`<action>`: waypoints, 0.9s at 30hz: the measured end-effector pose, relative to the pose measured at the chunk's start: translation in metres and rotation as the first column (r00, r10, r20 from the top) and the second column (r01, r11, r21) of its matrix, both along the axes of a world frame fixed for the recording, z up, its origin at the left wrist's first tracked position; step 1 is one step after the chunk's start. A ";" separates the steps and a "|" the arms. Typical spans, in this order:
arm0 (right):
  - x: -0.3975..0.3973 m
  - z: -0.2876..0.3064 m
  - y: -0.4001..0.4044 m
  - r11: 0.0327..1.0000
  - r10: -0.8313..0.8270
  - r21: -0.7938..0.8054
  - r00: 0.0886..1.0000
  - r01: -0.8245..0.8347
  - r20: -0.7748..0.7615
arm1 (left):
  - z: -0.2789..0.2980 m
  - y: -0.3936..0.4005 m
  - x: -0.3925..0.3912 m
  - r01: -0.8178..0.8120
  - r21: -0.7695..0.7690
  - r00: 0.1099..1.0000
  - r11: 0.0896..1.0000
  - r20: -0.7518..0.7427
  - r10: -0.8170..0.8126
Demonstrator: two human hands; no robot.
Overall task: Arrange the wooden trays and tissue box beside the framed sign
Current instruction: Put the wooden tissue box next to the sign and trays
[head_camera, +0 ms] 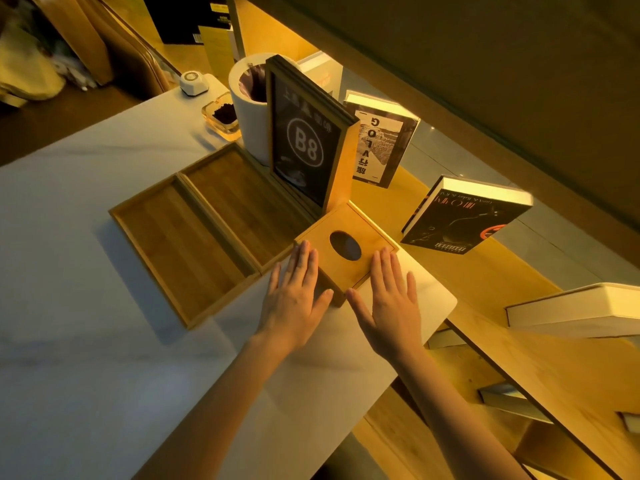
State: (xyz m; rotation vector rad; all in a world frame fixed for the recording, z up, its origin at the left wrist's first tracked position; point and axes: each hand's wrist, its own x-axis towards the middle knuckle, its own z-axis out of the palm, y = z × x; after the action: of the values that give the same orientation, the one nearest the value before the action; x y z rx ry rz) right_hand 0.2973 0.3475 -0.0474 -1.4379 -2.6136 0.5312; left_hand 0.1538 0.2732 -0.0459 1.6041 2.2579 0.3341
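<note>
Two shallow wooden trays lie side by side on the white table: the nearer tray on the left, the farther tray touching the framed sign, a black "B8" board in a wooden frame. A wooden tissue box with an oval hole stands at the sign's near right end. My left hand lies flat against the box's left side, fingers apart. On the box's right side rests my right hand, flat as well. Neither hand grips anything.
A white cylindrical bin, a glass ashtray and a small white device stand behind the trays. Books lean on the wooden shelf to the right. The table edge ends just right of the box.
</note>
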 end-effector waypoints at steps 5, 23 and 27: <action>0.000 -0.001 0.026 0.999 0.000 0.047 1.000 -0.001 0.030 | 0.003 0.027 -0.001 0.011 -0.023 1.000 1.000 -0.007 -0.011; -0.004 0.014 0.048 1.000 0.003 -0.004 0.999 -0.003 0.042 | 0.013 0.051 -0.003 0.024 -0.083 1.000 0.996 0.017 -0.023; -0.011 0.032 0.053 1.000 0.016 0.015 0.992 -0.018 0.128 | 0.028 0.053 -0.009 0.032 -0.140 0.998 0.990 0.063 -0.024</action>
State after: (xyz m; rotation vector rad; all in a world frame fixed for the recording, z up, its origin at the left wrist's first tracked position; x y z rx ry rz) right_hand 0.2865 0.4007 -0.0157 -1.4933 -2.7236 0.4323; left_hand 0.1448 0.3262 -0.0174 1.5311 2.1605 0.2080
